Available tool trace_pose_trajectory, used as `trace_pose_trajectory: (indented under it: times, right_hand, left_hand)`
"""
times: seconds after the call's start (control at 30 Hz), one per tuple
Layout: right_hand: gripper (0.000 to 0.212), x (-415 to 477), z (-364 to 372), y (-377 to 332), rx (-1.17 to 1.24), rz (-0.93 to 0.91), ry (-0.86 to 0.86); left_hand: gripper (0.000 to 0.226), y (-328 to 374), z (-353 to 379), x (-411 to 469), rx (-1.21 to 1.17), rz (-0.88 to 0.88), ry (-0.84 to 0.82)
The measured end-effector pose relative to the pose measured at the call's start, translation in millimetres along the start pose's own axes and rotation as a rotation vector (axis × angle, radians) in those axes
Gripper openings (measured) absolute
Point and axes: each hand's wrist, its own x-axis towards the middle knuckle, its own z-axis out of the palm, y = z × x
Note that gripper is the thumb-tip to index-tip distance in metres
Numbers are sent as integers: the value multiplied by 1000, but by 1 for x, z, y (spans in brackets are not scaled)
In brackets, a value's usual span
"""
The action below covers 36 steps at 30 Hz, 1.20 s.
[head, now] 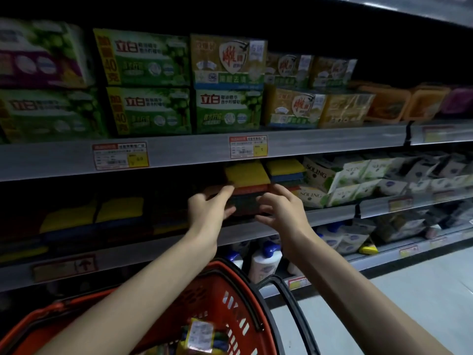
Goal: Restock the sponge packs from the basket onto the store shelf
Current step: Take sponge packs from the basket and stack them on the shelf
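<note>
Two hands [210, 208], one red basket [245, 285], at least five sponge packs [247, 175]

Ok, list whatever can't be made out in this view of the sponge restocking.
Head view only.
Inside the basket: forearms and the bottom edge hide all but one labelled sponge pack.
The sponge stack between left hand and right hand: hands cover its sides, grip unclear.
The shelf's left sponge packs: lost in shadow.
The price tags: print blurred.

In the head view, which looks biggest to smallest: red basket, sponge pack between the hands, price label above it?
1. red basket, though it is nearest the camera
2. sponge pack
3. price label
</note>
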Motion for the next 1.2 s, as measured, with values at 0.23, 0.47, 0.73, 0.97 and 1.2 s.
trace_pose_trajectory:
  times: [0.23, 0.47, 0.73, 0.97, 1.2]
  right_hand:
    - [76, 9, -2, 1, -22, 35, -21]
    - [72, 13, -9, 3, 17, 48, 25]
    - [21, 16, -20, 3, 28, 110, 117]
    - [4, 37, -38, 2, 155, 183, 257]
    - [19, 50, -46, -4, 226, 219, 246]
  left_hand:
    - [8, -3, 14, 5, 162, 35, 37]
    - [10, -4, 13, 2, 141, 34, 61]
    - [21, -4, 8, -3, 219, 33, 105]
    - [15, -13, 10, -17, 113, -171, 69]
    - [27, -20, 34, -17, -16, -319, 70]
